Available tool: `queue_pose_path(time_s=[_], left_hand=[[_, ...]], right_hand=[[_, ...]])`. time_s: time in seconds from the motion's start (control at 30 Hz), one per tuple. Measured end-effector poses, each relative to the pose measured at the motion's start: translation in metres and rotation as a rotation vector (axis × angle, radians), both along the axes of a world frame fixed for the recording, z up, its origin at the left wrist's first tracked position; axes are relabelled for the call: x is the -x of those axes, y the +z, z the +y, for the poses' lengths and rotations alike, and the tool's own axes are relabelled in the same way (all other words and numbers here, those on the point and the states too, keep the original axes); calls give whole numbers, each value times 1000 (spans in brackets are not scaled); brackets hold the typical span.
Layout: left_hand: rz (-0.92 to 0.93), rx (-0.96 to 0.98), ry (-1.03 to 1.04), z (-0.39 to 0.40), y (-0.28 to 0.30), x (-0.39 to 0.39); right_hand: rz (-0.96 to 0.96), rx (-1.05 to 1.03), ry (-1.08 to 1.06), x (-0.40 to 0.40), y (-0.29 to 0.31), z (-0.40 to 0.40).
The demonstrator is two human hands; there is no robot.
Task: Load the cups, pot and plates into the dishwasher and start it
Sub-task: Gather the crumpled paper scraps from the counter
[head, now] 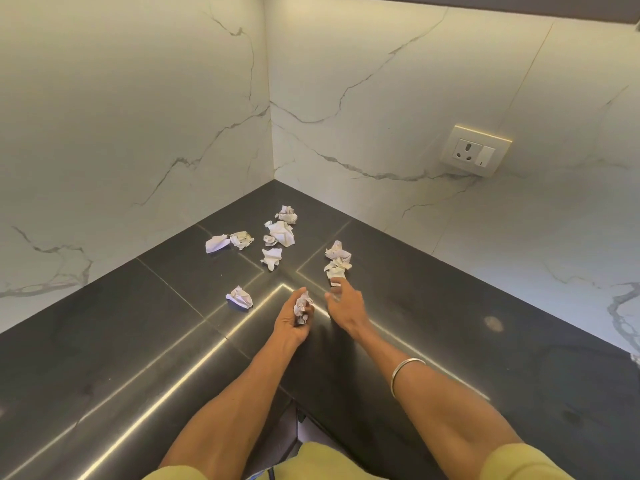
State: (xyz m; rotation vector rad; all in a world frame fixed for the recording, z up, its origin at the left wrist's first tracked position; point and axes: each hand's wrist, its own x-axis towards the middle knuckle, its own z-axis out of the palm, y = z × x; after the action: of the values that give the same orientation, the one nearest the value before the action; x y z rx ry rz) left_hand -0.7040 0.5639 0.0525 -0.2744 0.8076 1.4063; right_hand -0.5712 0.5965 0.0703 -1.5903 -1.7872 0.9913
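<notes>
My left hand (292, 315) grips one crumpled paper (303, 306); my right hand (344, 299), fingers spread and empty, reaches for the nearest wad (336, 270). I should pinch it cleanly off the counter (450, 306) without scattering the others.

Crumpled papers (280, 233) on black countertop (104, 341)

Ten paper wads (281, 233); one socket (476, 150)
</notes>
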Motion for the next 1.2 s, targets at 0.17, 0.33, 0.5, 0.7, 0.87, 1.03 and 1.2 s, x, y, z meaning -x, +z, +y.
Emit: queue_pose_path(time_s=[0.17, 0.33, 0.5, 0.7, 0.87, 1.03, 1.2], left_hand=[[-12, -18, 35, 26, 10, 3], [28, -31, 22, 50, 9, 9], [48, 18, 22, 54, -6, 16], [123, 53, -92, 57, -14, 17], [113, 45, -89, 69, -11, 16], [114, 60, -114, 75, -12, 19], [130, 69, -149, 77, -12, 22]], right_hand=[[-211, -51, 23, -8, 1, 44], [-450, 15, 172, -8, -8, 70], [-510, -32, 182, -7, -23, 79], [-443, -65, 107, -6, -25, 79], [-389, -87, 58, -13, -26, 84], [-477, -39, 198, -15, -18, 96], [-681, -70, 339, -12, -12, 106]])
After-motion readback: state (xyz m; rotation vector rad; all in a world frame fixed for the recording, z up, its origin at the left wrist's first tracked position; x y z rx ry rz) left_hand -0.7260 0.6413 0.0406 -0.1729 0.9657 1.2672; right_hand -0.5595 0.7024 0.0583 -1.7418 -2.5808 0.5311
